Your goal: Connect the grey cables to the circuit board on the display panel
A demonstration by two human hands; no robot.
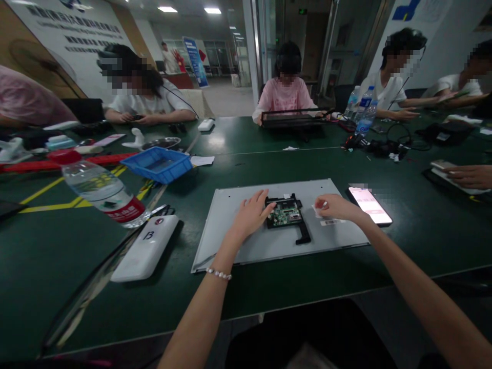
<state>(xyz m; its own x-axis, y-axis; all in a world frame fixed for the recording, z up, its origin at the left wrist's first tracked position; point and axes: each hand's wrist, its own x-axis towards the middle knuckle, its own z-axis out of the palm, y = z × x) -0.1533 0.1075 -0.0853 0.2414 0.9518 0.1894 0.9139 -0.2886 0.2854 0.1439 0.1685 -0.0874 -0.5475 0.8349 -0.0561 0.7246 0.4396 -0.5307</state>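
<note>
A pale grey flat panel [238, 251] lies on the green table in front of me. On its middle rests a green circuit board [283, 217] in a black plastic frame [303, 233]. My left hand [250, 214] is open, fingers stretched out, with its thumb and fingertips at the frame's left edge. Over the panel's right part, my right hand [336, 206] is closed in a pinch. Whatever is between those fingers is too small to make out. Just below it is a white label with a barcode [332, 222] on the panel.
A lit phone [369, 205] lies right of the panel. To the left are a white power bank [148, 248], a tilted water bottle [102, 189] and a blue tray [161, 165]. Across the table a person in pink [286, 95] handles a dark flat screen [292, 118].
</note>
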